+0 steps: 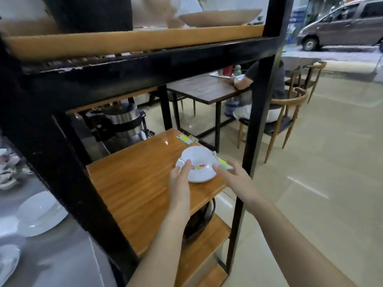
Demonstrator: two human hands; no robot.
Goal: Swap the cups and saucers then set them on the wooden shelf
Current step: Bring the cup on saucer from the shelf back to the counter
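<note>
Reaching from below, the left hand (179, 179) touches the saucer (199, 172) rim at its 9 o'clock, fingers loosely spread, not pinching. The right hand (232, 176) hangs open at the saucer's 3 o'clock, fingertips just beside the rim. A white cup (195, 156) sits upright on the saucer, both resting on the wooden shelf (134, 183) near its far right corner. White plates (39, 214) lie on a desk at 8 o'clock.

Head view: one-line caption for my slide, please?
Both hands, left hand and right hand, flank a white cup on its saucer on the wooden shelf.
</note>
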